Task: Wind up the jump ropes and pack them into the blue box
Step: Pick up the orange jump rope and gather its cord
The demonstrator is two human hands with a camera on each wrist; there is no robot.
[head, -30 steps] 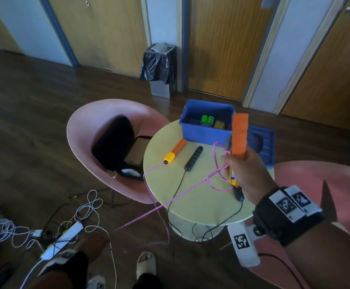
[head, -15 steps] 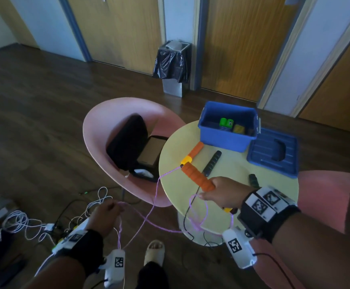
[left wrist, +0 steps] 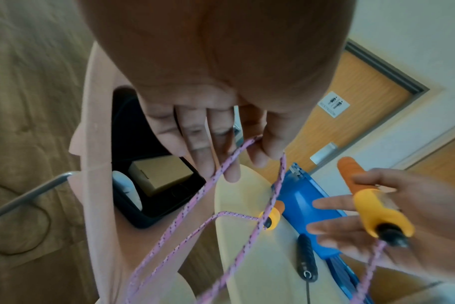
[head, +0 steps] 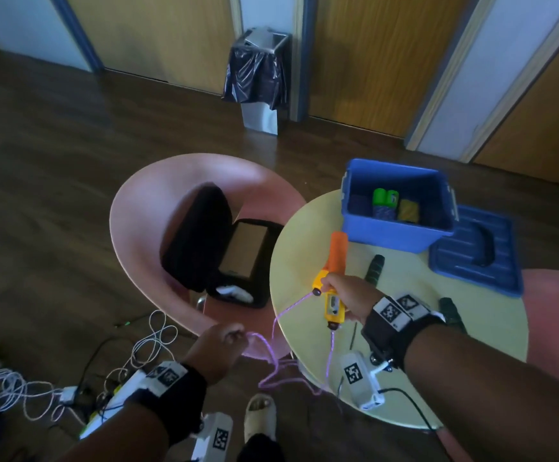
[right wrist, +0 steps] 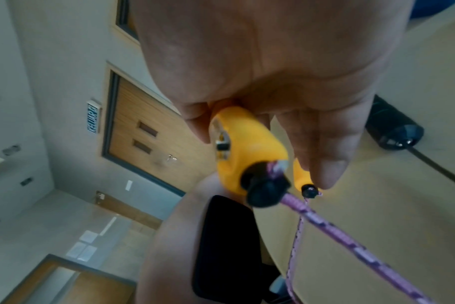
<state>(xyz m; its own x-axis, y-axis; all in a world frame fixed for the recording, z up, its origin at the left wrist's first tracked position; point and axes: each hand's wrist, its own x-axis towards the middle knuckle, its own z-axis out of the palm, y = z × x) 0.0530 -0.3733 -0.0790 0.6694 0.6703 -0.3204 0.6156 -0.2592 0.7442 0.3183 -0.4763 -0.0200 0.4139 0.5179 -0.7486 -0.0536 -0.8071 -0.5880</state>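
My right hand (head: 336, 290) grips one orange-and-yellow jump-rope handle (head: 333, 310) just above the round table (head: 301, 235). In the right wrist view this handle (right wrist: 247, 152) lies between the fingers. The second orange handle (head: 336, 251) lies on the table beside them. Purple rope (head: 291, 306) runs from both handles off the table's left edge. My left hand (head: 234, 336) pinches that rope (left wrist: 221, 174) between thumb and forefinger below the table edge, and loops hang under it. The open blue box (head: 388, 235), at the table's back, holds green and yellow items.
The black rope's handles (head: 375, 268) (head: 451, 311) lie on the table, its cord trailing off the front. The blue lid (head: 475, 258) lies right of the box. A pink chair (head: 131, 228) with a black bag (head: 198, 235) stands left. White cables (head: 21, 391) cover the floor.
My right hand brought the handle down from upright near the box to the table's left front, beside the other handle. My left hand rose toward the table edge, gathering rope.
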